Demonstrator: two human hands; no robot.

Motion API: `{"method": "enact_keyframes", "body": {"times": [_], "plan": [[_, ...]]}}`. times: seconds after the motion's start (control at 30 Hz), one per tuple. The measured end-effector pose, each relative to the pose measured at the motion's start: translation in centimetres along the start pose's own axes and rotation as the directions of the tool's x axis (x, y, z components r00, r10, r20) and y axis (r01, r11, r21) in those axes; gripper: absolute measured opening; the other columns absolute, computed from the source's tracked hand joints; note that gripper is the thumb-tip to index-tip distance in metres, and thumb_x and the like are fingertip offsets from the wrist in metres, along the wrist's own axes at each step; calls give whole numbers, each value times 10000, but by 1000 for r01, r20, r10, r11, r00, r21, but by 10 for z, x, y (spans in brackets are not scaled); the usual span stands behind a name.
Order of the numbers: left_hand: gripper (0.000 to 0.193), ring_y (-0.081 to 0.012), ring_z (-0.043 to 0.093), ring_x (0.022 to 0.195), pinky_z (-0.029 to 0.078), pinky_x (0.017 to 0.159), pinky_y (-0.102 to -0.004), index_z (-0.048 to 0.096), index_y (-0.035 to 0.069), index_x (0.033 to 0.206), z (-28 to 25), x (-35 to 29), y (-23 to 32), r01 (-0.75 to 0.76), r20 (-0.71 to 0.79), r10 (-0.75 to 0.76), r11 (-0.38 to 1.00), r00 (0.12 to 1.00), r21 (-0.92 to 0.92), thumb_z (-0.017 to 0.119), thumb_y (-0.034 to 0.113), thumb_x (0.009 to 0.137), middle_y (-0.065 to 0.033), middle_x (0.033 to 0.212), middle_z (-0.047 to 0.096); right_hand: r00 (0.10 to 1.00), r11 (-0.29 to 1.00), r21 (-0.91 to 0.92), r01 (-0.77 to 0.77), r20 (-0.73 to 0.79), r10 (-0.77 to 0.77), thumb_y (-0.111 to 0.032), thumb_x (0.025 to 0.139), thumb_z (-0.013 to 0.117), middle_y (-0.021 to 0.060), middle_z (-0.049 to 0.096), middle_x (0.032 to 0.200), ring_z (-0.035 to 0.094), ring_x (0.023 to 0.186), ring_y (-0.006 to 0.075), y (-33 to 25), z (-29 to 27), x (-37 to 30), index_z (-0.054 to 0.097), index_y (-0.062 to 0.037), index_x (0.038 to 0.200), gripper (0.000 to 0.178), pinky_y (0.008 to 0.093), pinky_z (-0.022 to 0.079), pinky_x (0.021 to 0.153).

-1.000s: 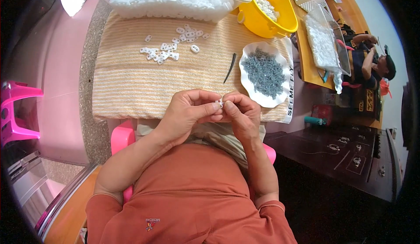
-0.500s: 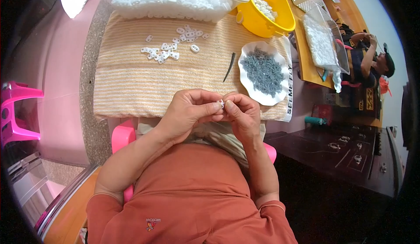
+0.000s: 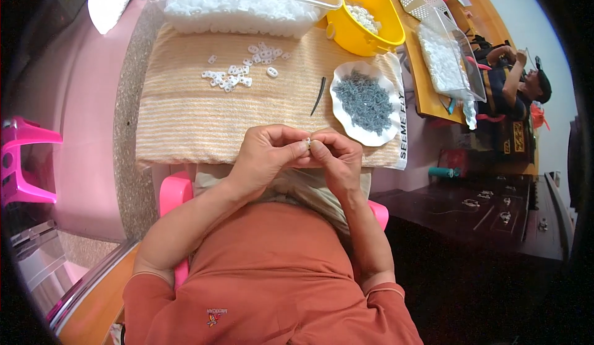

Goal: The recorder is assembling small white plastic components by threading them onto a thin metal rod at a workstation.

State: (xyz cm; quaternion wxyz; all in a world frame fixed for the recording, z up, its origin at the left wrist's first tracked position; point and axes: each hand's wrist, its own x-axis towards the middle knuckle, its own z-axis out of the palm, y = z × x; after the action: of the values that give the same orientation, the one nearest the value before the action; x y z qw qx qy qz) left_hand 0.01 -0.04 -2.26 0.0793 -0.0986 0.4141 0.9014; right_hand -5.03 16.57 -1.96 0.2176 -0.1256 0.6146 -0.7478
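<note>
My left hand (image 3: 263, 157) and my right hand (image 3: 339, 157) meet fingertip to fingertip over the near edge of the cloth. Pinched between both sets of fingers is a small white plastic piece (image 3: 308, 141), mostly hidden by them. Beyond my hands, loose white two-holed plastic pieces (image 3: 230, 76) lie in a scattered group, and one oval white piece (image 3: 272, 72) sits a little apart. A thin black pointed stick (image 3: 318, 96) rests on the cloth, left of a white wavy-rimmed plate (image 3: 347, 132) heaped with small grey-blue parts (image 3: 365, 104).
A striped towel (image 3: 179, 116) covers the work surface. Along its far side stand a clear bin (image 3: 247, 2) full of white pieces and a yellow tub (image 3: 393, 26). Farther right, another person (image 3: 513, 85) sits by a table with a clear bin (image 3: 442, 57). A pink stool (image 3: 28, 159) stands left.
Both hands have stayed together, and the white piece between the fingertips has turned slightly, showing less of itself. The surroundings have shifted a little in view.
</note>
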Motion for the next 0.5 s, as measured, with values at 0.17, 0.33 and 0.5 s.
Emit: {"method": "enact_keyframes", "body": {"times": [0.17,0.33,0.5], "plan": [[202,-129,654,786,564,733,-252,627,-42,1055,5,-1,5,6,-10,-6,1000,1000,14,641,31,867,-93,932,672,999,999,-21,48,11,-48,-76,914,604,78,667,920,649,796,136,4,-6,1,636,43,976,138,290,589,702],[207,-126,655,788,566,734,-254,623,-33,1059,1,0,3,1,10,-1,1000,1000,-7,647,46,869,-86,940,669,1000,998,61,7,4,-7,-75,921,592,98,677,927,657,785,140,2,-7,0,627,47,1011,155,290,588,699],[200,-125,654,790,566,731,-251,625,-25,1048,3,-2,8,26,5,-26,998,1000,-57,654,56,867,-81,938,669,1000,994,110,-17,20,15,-69,922,588,96,676,926,661,785,136,-1,-4,-2,612,46,1056,178,290,587,696]]}}
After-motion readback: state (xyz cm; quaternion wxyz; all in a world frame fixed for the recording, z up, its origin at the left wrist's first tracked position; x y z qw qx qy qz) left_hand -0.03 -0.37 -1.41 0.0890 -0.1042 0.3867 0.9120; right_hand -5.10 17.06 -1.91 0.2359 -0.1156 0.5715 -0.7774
